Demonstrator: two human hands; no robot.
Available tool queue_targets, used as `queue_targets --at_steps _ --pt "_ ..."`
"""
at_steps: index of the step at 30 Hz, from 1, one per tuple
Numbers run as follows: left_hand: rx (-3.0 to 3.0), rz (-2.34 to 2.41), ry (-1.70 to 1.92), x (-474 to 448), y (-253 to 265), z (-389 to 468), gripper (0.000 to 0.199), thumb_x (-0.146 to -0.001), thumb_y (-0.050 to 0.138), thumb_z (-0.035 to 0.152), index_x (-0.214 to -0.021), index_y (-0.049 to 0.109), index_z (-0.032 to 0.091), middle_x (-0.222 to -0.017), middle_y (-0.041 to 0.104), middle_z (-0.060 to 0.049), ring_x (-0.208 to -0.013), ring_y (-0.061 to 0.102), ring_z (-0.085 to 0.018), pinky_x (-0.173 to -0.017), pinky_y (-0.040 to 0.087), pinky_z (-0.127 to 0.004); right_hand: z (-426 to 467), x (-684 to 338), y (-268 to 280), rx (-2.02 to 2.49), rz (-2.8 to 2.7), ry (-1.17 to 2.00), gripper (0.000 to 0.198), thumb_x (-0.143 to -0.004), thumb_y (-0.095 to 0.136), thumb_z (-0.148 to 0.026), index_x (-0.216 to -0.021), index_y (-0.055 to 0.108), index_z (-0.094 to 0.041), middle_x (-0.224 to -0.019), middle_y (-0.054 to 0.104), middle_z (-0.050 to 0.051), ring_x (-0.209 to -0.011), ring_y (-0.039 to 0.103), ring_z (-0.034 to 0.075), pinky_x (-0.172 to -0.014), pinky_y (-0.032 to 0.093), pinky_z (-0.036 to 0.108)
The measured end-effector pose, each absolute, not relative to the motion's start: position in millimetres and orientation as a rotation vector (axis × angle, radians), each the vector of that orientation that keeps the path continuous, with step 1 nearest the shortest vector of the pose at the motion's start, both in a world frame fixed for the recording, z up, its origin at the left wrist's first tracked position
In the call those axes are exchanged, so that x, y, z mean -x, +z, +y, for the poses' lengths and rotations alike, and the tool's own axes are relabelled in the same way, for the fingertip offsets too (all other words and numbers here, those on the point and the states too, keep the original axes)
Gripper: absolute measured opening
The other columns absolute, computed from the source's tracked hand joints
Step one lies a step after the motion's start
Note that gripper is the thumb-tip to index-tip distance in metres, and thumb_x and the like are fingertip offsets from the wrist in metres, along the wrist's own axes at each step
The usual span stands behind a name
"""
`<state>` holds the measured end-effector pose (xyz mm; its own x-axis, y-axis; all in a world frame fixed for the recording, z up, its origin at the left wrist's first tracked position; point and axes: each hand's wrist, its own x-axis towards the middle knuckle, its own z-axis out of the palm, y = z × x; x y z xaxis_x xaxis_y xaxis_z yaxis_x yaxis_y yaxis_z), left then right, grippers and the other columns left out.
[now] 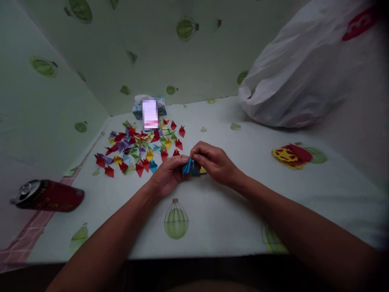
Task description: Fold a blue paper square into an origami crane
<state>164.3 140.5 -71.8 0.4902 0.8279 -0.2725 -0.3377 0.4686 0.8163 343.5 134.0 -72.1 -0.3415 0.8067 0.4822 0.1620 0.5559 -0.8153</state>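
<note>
Between my two hands, over the middle of the table, is a small folded blue paper piece (187, 166). My left hand (168, 175) pinches it from the left, thumb on top. The fingers of my right hand (214, 161) are closed at its upper right edge. Beneath my right hand, something blue and yellow (202, 170) lies partly hidden on the table. Just beyond my left hand spreads a heap of small folded paper cranes (139, 142) in red, yellow, green, purple and blue.
A lit phone (150, 113) leans against a tissue box (162, 106) behind the cranes. At the left is a dark red drink can (51, 196). A white plastic bag (291, 77) stands back right, with red and yellow paper cut-outs (288, 156) in front of it.
</note>
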Motion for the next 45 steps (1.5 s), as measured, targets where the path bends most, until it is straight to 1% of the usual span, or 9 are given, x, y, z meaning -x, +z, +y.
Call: queue_targets --at_steps 4,17,20,26,30,34,39,43,45 --pt "-0.748 0.742 0.801 -163.8 -71.5 141.0 0.011 -0.073 0.076 0.024 -0.074 0.072 0.014 -0.074 0.065 -0.002 -0.069 0.059 -0.01 -0.058 0.052 -0.02 135.4 -344.0 -72.0 0.811 -1.794 0.877 0.006 -0.09 0.06 -0.018 -0.084 0.062 -0.015 -0.081 0.058 0.002 -0.072 0.054 0.013 -0.067 0.043 0.029" --pt "-0.821 0.715 0.719 -161.9 -74.8 143.6 0.017 -0.077 0.078 0.026 -0.086 0.072 0.012 -0.083 0.069 -0.004 -0.072 0.063 -0.01 -0.061 0.055 -0.019 133.3 -344.8 -70.6 0.8 -1.794 0.955 0.013 -0.093 0.05 -0.02 -0.083 0.055 -0.016 -0.078 0.052 0.001 -0.068 0.05 0.012 -0.064 0.043 0.028" --pt "-0.794 0.701 0.744 -160.9 -73.6 143.1 0.018 -0.077 0.079 0.026 -0.085 0.071 0.012 -0.08 0.068 -0.004 -0.071 0.063 -0.01 -0.059 0.054 -0.019 132.9 -343.4 -71.0 0.779 -1.734 1.028 0.009 -0.094 0.052 -0.022 -0.087 0.055 -0.017 -0.078 0.053 0.0 -0.066 0.051 0.012 -0.063 0.043 0.027" --pt "-0.749 0.707 0.775 -161.3 -73.3 143.6 0.025 -0.071 0.083 0.024 -0.088 0.069 0.011 -0.076 0.065 -0.001 -0.066 0.062 -0.01 -0.057 0.054 -0.019 133.8 -343.1 -73.8 0.732 -1.711 1.071 0.012 -0.089 0.064 -0.025 -0.098 0.062 -0.017 -0.09 0.063 0.003 -0.082 0.058 0.015 -0.072 0.049 0.029" --pt "-0.751 0.676 0.785 -162.7 -74.0 143.4 0.031 -0.071 0.084 0.022 -0.095 0.068 0.011 -0.078 0.066 -0.001 -0.067 0.063 -0.009 -0.058 0.053 -0.018 134.3 -342.8 -74.1 0.728 -1.635 1.17 0.012 -0.087 0.066 -0.027 -0.093 0.062 -0.018 -0.085 0.065 0.002 -0.074 0.06 0.014 -0.067 0.051 0.028" --pt "-0.751 0.682 0.806 -164.0 -73.5 142.5 0.027 -0.072 0.085 0.023 -0.088 0.067 0.013 -0.078 0.065 0.0 -0.067 0.062 -0.008 -0.061 0.053 -0.017 133.0 -342.0 -71.9 0.745 -1.577 1.243 0.011 -0.086 0.066 -0.026 -0.088 0.059 -0.018 -0.076 0.064 0.0 -0.066 0.06 0.013 -0.061 0.05 0.028" --pt "-0.796 0.707 0.859 -165.5 -74.5 142.4 0.025 -0.076 0.082 0.032 -0.082 0.065 0.015 -0.075 0.063 0.0 -0.067 0.063 -0.009 -0.062 0.053 -0.019 132.5 -342.0 -71.5 0.789 -1.513 1.313 0.012 -0.085 0.065 -0.026 -0.083 0.057 -0.018 -0.07 0.062 -0.002 -0.061 0.06 0.012 -0.06 0.05 0.028" --pt "-0.941 0.735 0.958 -165.8 -77.5 143.4 0.039 -0.077 0.076 0.054 -0.086 0.066 0.016 -0.077 0.066 0.0 -0.067 0.065 -0.012 -0.065 0.055 -0.024 134.6 -342.6 -73.1 0.845 -1.452 1.284 0.015 -0.084 0.067 -0.026 -0.08 0.056 -0.018 -0.069 0.059 -0.003 -0.058 0.059 0.011 -0.058 0.048 0.027" --pt "-1.059 0.769 1.005 -165.7 -78.6 143.3 0.04 -0.073 0.081 0.051 -0.089 0.067 0.017 -0.076 0.068 0.001 -0.066 0.066 -0.012 -0.066 0.055 -0.025 135.6 -342.7 -73.5 0.863 -1.422 1.25 0.015 -0.083 0.068 -0.026 -0.08 0.056 -0.017 -0.069 0.057 -0.003 -0.057 0.058 0.01 -0.057 0.047 0.027"
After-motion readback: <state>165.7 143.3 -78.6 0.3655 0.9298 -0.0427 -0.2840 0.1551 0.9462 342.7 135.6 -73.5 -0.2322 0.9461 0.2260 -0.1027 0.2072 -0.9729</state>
